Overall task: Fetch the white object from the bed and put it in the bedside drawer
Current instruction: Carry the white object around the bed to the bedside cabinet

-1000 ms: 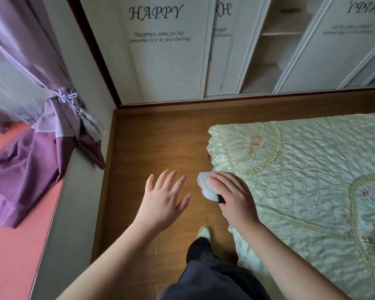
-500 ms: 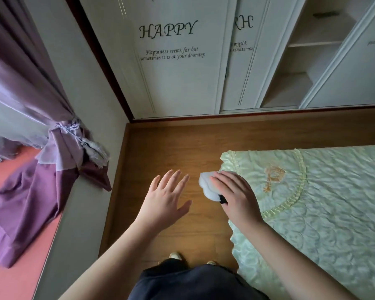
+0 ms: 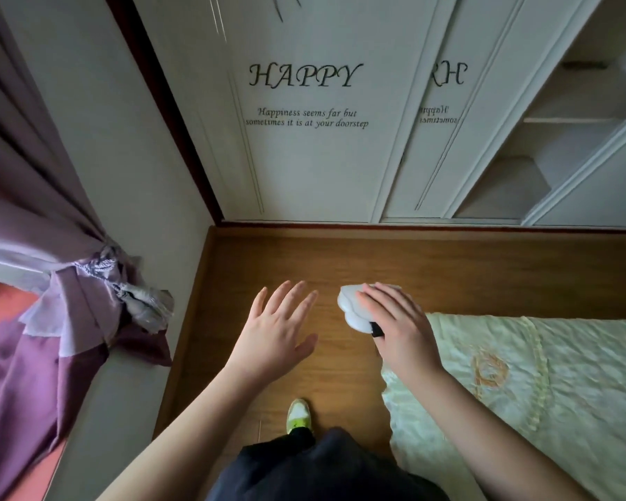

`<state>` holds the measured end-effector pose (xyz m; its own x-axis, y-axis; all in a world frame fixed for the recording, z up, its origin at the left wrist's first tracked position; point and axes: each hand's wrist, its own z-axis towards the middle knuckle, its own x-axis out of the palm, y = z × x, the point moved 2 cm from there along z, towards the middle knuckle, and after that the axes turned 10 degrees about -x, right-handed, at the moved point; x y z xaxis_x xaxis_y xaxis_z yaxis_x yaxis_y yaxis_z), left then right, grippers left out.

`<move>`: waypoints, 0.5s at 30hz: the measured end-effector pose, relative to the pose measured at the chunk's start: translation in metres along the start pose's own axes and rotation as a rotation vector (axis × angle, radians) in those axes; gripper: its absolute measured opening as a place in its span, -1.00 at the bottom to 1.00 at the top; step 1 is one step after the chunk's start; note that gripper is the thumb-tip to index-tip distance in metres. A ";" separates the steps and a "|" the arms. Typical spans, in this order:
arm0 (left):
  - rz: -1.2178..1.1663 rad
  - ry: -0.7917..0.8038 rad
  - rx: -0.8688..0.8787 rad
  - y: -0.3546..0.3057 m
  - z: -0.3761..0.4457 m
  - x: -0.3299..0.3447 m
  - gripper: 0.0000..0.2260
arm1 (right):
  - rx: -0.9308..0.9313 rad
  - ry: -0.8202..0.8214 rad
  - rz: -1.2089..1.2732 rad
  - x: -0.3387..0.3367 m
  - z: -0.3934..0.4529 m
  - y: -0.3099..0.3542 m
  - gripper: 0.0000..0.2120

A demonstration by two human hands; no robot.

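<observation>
My right hand [image 3: 396, 325] grips the white object [image 3: 351, 309], a small rounded, cloud-shaped thing with a black part under my fingers. It is held over the wooden floor, just past the corner of the bed [image 3: 521, 392], which has a pale green quilted cover. My left hand [image 3: 277, 329] hovers to the left of it, palm down, fingers spread, holding nothing. No bedside drawer is in view.
White wardrobe doors [image 3: 304, 139] with "HAPPY" lettering stand ahead, with open shelves [image 3: 557, 139] to the right. A purple tied curtain [image 3: 51, 320] hangs at the left over a grey wall ledge. My foot in a green-white shoe [image 3: 299, 415] stands on the wooden floor [image 3: 268, 262].
The view has swung up and right, so the bed has slid toward the lower right. My right hand has carried the white object off the bed's corner over the floor.
</observation>
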<state>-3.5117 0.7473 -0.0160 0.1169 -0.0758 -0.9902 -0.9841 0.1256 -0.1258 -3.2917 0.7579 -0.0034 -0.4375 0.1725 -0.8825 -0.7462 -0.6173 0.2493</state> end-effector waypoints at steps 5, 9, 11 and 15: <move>0.036 -0.013 0.093 0.028 0.080 -0.012 -0.40 | 0.035 -0.008 -0.023 0.007 0.059 -0.032 -0.37; -0.009 0.006 0.099 0.025 0.140 -0.020 -0.39 | 0.058 0.010 -0.047 0.012 0.078 -0.065 -0.36; -0.048 0.025 0.103 0.017 0.169 -0.019 -0.40 | 0.066 -0.001 -0.058 0.015 0.088 -0.087 -0.36; -0.023 0.102 0.178 -0.003 0.233 -0.004 -0.38 | 0.108 -0.022 -0.085 0.024 0.114 -0.142 -0.33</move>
<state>-3.4778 0.9776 -0.0256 0.1165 -0.1792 -0.9769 -0.9409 0.2949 -0.1663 -3.2531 0.9372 -0.0144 -0.3807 0.2380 -0.8935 -0.8302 -0.5135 0.2170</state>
